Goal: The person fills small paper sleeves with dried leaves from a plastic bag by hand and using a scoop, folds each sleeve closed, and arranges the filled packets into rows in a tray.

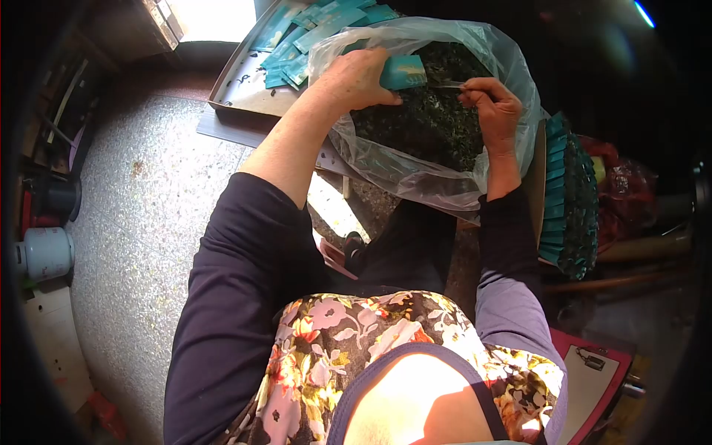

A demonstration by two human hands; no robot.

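My left hand (361, 78) holds a teal packet (404, 72) over a clear plastic bag (415, 174) full of dark, dried leaf-like material (437, 122). The packet lies between the thumb and fingers, its printed end pointing right. On the right side of the bag, my right hand (492, 107) pinches the thin handle of a small utensil (447, 85), which points left toward the packet. Its far end is hard to make out against the dark material. The bag's rim is spread wide around both hands.
At the upper left a shallow cardboard tray (252, 96) holds several teal packets (326, 30) and dark crumbs. A row of teal packets (571, 196) stands right of the bag. A pink clipboard (589, 386) lies lower right, and a white canister (48, 254) stands far left.
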